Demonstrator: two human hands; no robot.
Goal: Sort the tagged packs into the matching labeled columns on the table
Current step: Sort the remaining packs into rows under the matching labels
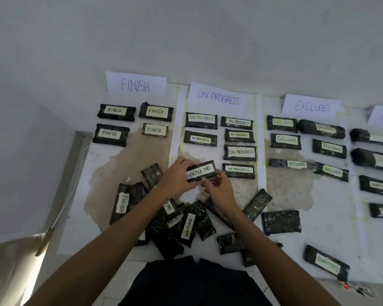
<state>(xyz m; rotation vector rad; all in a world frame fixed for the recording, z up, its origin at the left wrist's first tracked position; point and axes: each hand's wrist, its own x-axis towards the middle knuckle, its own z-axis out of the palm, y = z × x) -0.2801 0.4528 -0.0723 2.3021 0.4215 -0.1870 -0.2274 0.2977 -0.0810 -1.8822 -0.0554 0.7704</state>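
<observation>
**A:** While both hands are busy up front, what's cluttering the table (332, 219)?

**B:** A loose heap of dark packs (175, 224) sits near the table's front edge, right under the forearms, some tag up (FINISH, WAITING), some face down. Sorted rows lie beyond: four under the FINISH sign (135, 84), six under the ON PROGRESS sign (219, 97), six under the EXCLUDED sign (311, 106), and more at the far right, where the tags are too blurry to read.

**A:** And the held one?

**B:** The ON PROGRESS pack (201, 171) is pinched between the left hand (179, 177) and the right hand (219, 188), over the low part of its own column. Long axis runs left-right, slightly tilted, tag reading upside down.

**A:** Surface?

**B:** White tabletop with brown worn patches, pale strips dividing columns, plain white wall (186, 36) behind.
</observation>
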